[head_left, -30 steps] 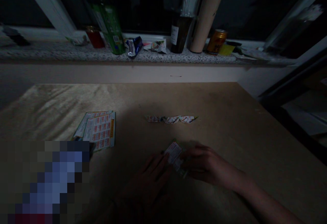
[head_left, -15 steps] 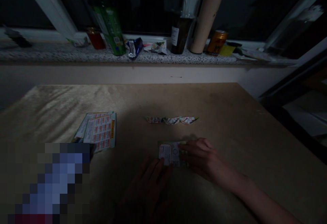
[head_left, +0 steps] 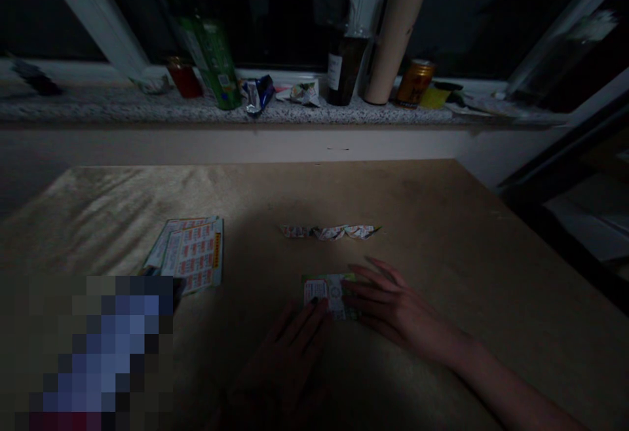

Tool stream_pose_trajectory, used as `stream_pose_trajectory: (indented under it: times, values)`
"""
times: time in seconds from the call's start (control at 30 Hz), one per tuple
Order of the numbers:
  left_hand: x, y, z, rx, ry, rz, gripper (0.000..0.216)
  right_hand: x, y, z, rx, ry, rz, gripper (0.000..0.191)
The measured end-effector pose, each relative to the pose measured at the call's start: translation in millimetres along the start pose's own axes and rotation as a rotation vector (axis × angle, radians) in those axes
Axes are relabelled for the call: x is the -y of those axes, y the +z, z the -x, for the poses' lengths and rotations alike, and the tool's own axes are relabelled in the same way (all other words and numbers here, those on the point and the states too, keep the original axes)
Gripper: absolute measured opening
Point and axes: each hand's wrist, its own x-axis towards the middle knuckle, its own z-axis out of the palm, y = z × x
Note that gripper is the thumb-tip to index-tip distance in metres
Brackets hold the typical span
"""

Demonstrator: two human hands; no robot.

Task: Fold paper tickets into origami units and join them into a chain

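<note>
A small printed paper ticket (head_left: 335, 290), greenish at its top edge, lies flat on the brown tabletop (head_left: 422, 208). My left hand (head_left: 295, 342) rests at its lower left, fingers stretched out, with fingertips over the ticket's edge. On the other side, my right hand (head_left: 393, 300) has its fingers spread, and some fingertips cover the ticket's right part. Just beyond both hands is a row of folded or twisted paper pieces (head_left: 334, 232). Off to the left lie several overlapping printed tickets (head_left: 194, 254) with rows of red boxes. The light is dim, and the left hand is deep in shadow.
Along the speckled windowsill (head_left: 289, 113) stand a green bottle (head_left: 216, 64), a red jar (head_left: 184, 78), a crumpled blue wrapper (head_left: 259, 93), a dark cup (head_left: 344, 67) with a straw, a tan tube (head_left: 396, 31) and an orange can (head_left: 415, 84). Pixelation hides the lower left.
My right hand's fingers have spread wider, with the upper ones lifted apart. My left hand has shifted slightly right and further over the ticket.
</note>
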Motion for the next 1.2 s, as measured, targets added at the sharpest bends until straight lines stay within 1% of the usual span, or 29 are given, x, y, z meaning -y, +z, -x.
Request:
stream_pose_trajectory:
  times: [0.17,0.33,0.47,0.53,0.67,0.7,0.8,0.83,0.9,0.97,1.1,1.2]
  values:
    - [0,-1,0,0.028,0.026,0.035,0.068,-2,-1,-1,0.017,0.000,-0.094,0.036]
    - [-2,-2,0,0.030,-0.030,0.098,0.071,-8,0,-2,0.017,0.019,-0.181,0.037]
    - [-2,-8,-3,0.097,-0.017,0.105,0.069,-13,3,-1,0.009,0.016,-0.240,0.034]
    - [-2,-9,-4,0.124,-0.013,0.101,0.068,-16,4,-1,0.007,0.012,-0.257,0.029]
    - [-3,-1,-3,0.070,-0.039,0.078,0.071,-17,3,-5,-0.018,0.018,-0.307,0.022]
    - [-2,1,-2,0.067,-0.030,0.078,0.074,-17,2,-7,-0.030,0.017,-0.328,0.022]
    - [3,5,-2,0.117,0.062,0.110,0.084,-16,1,-16,-0.067,0.015,-0.376,0.022]
    - [4,6,-2,0.117,0.082,0.117,0.085,-16,1,-19,-0.082,0.018,-0.382,0.022]
    - [7,5,-3,0.123,0.035,0.107,0.085,-15,4,-25,-0.123,0.010,-0.378,0.017]
    - [9,5,-4,0.151,0.048,0.121,0.085,-14,7,-31,-0.165,0.015,-0.356,0.013]
    - [12,10,-5,0.200,0.087,0.153,0.089,-13,14,-37,-0.199,0.023,-0.305,0.016]
    - [14,12,-5,0.200,0.080,0.167,0.089,-11,18,-40,-0.204,0.015,-0.293,0.016]
